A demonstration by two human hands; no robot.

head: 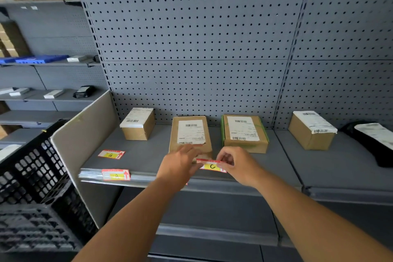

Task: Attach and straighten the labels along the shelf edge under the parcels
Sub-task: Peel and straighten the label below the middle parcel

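Task is partway. One red-and-yellow paper label marked A point(116, 175) already sits in the clear strip on the grey metal shelf edge point(148, 177), under the small brown cardboard parcel at left point(137, 124); it looks roughly level.

Second red-and-yellow label marked C point(211, 165) is in hand, held just above the shelf front in front of the flat brown parcel with the white shipping sheet point(191, 134). Right hand point(238, 165) pinches its right end between thumb and fingers; left hand point(180, 166) has fingertips on its left end, fingers mostly flat, cannot tell if it actually grips. Label is not yet seated in the strip, tilts slightly.

Third red-and-yellow label marked G point(111, 154) lies loose on the shelf surface at left, untouched. Green-taped brown parcel point(244, 133) and the brown box further right point(311, 132) have no label under them yet.

Left to do, I judge: seat C, place G, straighten all.
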